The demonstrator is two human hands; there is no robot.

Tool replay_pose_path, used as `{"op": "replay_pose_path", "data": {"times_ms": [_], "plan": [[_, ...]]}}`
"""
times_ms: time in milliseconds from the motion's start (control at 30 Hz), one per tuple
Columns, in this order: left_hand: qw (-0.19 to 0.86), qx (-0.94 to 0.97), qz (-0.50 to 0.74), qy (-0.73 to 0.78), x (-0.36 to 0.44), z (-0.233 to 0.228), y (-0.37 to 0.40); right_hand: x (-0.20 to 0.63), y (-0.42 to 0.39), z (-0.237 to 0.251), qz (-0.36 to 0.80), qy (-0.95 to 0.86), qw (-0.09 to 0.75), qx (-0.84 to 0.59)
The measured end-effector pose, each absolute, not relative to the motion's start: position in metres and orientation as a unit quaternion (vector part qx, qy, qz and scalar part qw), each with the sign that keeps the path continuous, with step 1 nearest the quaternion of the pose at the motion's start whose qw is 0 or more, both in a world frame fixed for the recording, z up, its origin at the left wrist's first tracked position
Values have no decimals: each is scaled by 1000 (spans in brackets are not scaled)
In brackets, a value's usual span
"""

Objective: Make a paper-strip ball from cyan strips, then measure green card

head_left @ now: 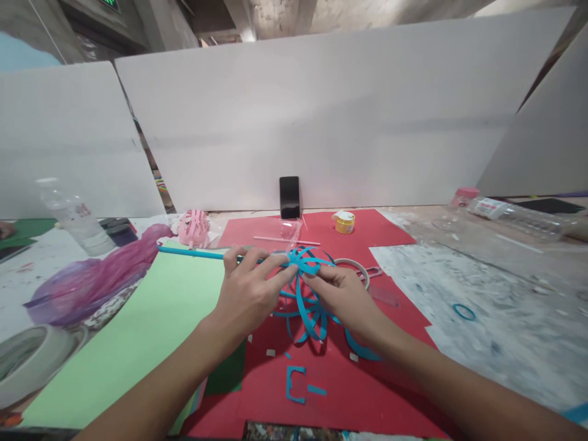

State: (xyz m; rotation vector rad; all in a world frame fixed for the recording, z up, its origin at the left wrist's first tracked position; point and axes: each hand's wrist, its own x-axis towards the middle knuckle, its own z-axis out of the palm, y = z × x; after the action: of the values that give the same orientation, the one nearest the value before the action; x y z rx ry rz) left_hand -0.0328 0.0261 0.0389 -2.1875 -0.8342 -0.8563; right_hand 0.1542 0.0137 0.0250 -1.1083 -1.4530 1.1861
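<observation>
Between my hands is a ball-shaped frame of curled blue paper strips (301, 303), its strips meeting at the top. My left hand (250, 291) grips it from the left, fingertips pressed at that junction. A long, thin blue stick (193, 252) runs leftward from under the same fingers. On the right side of the junction, my right hand (344, 300) pinches the strips between thumb and fingers. Below lie red paper sheets (367, 386) with blue paper scraps (296, 401) and small white bits. A roll of tape (366, 277) sits partly hidden behind my right hand.
Light green paper (151, 324) lies left, near purple tissue (87, 285) and a large tape roll (27, 361). A pink strip ball (193, 228), phone (289, 197) and yellow tape roll (344, 223) stand behind. Plastic bottles (76, 217) flank the table; a white board (321, 122) closes the back.
</observation>
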Motion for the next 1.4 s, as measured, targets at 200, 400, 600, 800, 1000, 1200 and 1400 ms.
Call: {"op": "replay_pose_path", "data": {"times_ms": [200,400,600,800,1000,1200,1400], "plan": [[326,-824,-327,-330,-30,37,25,152,12,26,476,-617,425,-460],[351,-819,-316,-327,-27,35,21,152,11,34,458,-646,413,-450],[342,-824,-313,-326,-28,34,20,158,9,45,431,-696,358,-449],[326,-823,-322,-337,-34,39,29,184,7,63,390,-721,339,-462],[297,-850,-303,-312,-42,70,41,222,35,58,248,-634,487,-548],[131,-868,-372,-301,-32,118,48,248,67,27,124,-679,403,-602],[-341,-718,-359,-489,-39,99,83,261,77,17,141,-691,374,-602]]}}
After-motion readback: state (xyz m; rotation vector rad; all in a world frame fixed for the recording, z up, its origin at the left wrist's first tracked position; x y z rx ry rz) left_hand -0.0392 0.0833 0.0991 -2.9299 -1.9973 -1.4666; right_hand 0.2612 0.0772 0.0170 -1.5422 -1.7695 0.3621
